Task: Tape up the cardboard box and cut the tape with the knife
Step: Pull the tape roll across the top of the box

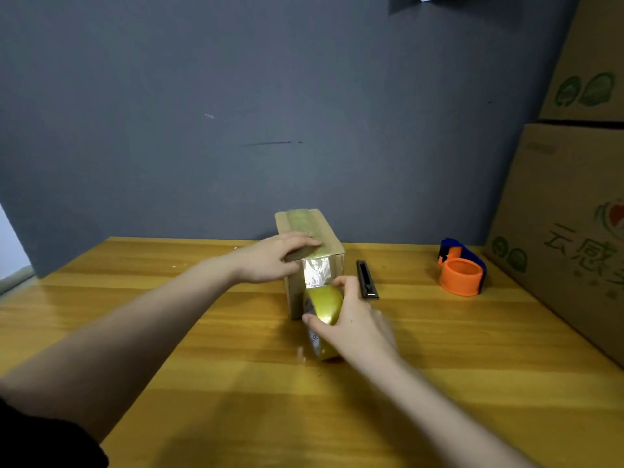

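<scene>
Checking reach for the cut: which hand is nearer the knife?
Right. The right hand grips the tape roll just beside the knife, near its closer end. The left hand rests on the cardboard box, across it from the knife.

The scene is dim and soft, lit from above and in front of the bench (439, 383), whose wood shows a pale sheen left of the box (332, 244). Bright glare flares on the tape strip (316, 271) down the box's near face. Faint arm shadows fall on the wood below the box. Wide-angle bending curves the bench edges; detail is slightly blurred throughout.
</scene>
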### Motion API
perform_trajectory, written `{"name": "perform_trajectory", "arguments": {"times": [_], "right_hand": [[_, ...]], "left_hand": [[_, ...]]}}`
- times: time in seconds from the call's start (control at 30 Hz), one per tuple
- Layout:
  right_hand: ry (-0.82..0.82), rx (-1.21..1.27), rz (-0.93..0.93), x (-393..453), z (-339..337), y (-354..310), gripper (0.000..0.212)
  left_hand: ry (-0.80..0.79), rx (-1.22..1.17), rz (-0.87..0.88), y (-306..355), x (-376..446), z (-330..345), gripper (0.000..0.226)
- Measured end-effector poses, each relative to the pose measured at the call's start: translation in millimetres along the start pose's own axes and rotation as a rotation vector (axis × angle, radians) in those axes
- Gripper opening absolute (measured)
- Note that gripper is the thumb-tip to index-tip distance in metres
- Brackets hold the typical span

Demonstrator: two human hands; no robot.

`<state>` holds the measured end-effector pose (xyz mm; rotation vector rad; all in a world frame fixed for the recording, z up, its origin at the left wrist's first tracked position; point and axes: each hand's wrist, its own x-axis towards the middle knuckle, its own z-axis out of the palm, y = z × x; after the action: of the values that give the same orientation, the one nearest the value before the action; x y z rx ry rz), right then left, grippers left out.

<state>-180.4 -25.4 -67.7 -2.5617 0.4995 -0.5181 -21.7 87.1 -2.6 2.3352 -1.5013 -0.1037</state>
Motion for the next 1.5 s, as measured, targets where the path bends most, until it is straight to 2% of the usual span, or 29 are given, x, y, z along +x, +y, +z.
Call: {"name": "perform_trajectory", "arguments": {"times": [0.1, 0.2, 0.33, 0.4, 0.53, 0.67, 1.0, 1.2, 1.27, 1.43, 1.5], "right_hand": [[0.002, 0.014, 0.004, -3, 1, -3, 0.069], [-0.001, 0.04, 0.006, -5, 3, -3, 0.073], [0.008, 0.095, -0.013, -8, 7, 0, 0.073], [-0.013, 0.164, -0.014, -9, 10, 3, 0.072], [-0.079, 0.381, -0.026, -12, 18, 9, 0.071], [-0.1, 0.522, -0.042, -18, 21, 14, 0.066], [-0.083, 0.413, -0.023, -20, 25, 14, 0.067], [-0.138, 0.557, -0.02, -26, 7, 12, 0.062], [-0.088, 0.563, -0.016, -24, 2, 15, 0.054], [0.079, 0.402, 0.197, 32, -4, 54, 0.027], [0.091, 0.19, 0.283, 60, -3, 70, 0.023]], "left_hand": [[0.07, -0.117, -0.008, 1, 3, 5, 0.055], [0.172, -0.102, -0.003, -5, 11, 16, 0.045], [0.247, -0.075, -0.01, -12, 22, 29, 0.061], [0.299, -0.121, -0.002, -14, 25, 31, 0.062], [0.351, -0.258, -0.012, -27, 31, 42, 0.041], [0.398, -0.294, -0.041, -32, 34, 49, 0.043], [0.437, -0.172, -0.028, -28, 31, 50, 0.055], [0.479, -0.236, -0.04, -25, 29, 52, 0.049], [0.484, -0.29, -0.042, -24, 29, 52, 0.039], [0.452, -0.333, -0.043, -24, 28, 48, 0.031], [0.446, -0.341, -0.047, -22, 28, 48, 0.031]]}}
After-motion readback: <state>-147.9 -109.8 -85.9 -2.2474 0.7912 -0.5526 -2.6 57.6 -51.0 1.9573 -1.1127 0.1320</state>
